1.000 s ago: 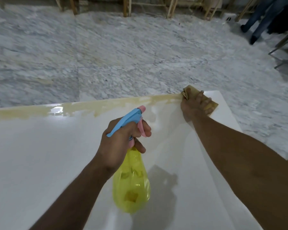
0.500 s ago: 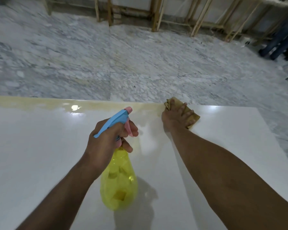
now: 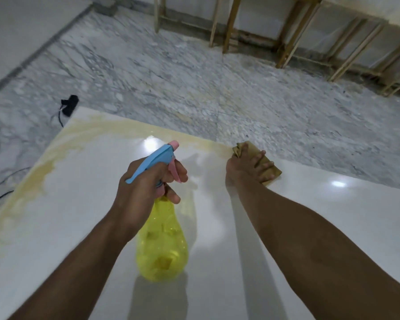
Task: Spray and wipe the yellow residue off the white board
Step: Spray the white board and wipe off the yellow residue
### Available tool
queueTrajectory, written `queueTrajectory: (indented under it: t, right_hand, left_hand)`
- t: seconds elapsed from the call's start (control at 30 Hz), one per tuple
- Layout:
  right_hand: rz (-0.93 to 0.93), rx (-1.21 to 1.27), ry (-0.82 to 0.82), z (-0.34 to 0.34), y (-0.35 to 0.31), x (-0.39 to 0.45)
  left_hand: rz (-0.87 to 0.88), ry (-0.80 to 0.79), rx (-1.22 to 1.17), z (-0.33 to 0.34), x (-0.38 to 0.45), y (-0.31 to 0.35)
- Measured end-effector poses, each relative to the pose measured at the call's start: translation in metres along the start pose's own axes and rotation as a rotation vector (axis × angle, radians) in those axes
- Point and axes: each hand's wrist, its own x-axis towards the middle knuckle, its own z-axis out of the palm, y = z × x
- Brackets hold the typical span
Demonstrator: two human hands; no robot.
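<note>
The glossy white board [image 3: 321, 227] fills the lower view. Yellow residue [image 3: 79, 132] runs along its far edge and down its left edge. My left hand [image 3: 146, 183] grips a yellow spray bottle [image 3: 162, 245] with a blue head and pink trigger, held above the board's middle with the nozzle pointing at the far edge. My right hand [image 3: 245, 169] presses a tan cloth [image 3: 269, 169] flat on the board at the far edge, where the yellow band ends. To the right of the cloth the board looks white.
Grey-veined marble floor [image 3: 194, 84] lies beyond the board. A black object with cables [image 3: 68, 105] sits on the floor off the board's far left corner. Wooden frames [image 3: 286, 38] lean along the back wall.
My right hand has slid the cloth leftward along the far edge. The view has turned left, showing the board's left corner and its residue. The bottle stays in my left hand.
</note>
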Motion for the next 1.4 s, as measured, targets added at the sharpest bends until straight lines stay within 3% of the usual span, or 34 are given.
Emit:
queueTrajectory:
  t: [0.53,0.77,0.87,1.03,1.13,1.4]
  right_hand:
    - [-0.286,-0.023,-0.021,0.124,-0.307,-0.174]
    - [-0.481,0.001,-0.096,0.163,-0.382,-0.249]
    - [-0.627,-0.016,-0.203,0.167,-0.395,-0.279]
    - [-0.657,0.071,-0.331,0.145,-0.396,-0.284]
    - [-0.661,0.477,-0.571,0.112,-0.378,-0.304]
    - [-0.284,1.178,-1.092,0.05,-0.29,-0.336]
  left_hand:
    - [0.061,0.2,0.013,-0.239,-0.015,0.017]
    - [0.033,0.287,0.039,-0.295,-0.044,0.011]
    - [0.043,0.314,0.045,-0.307,-0.057,0.012]
    - [0.054,0.303,0.045,-0.317,-0.077,0.019]
    - [0.017,0.305,0.047,-0.316,-0.088,0.023]
    - [-0.023,0.336,0.01,-0.287,-0.128,0.044]
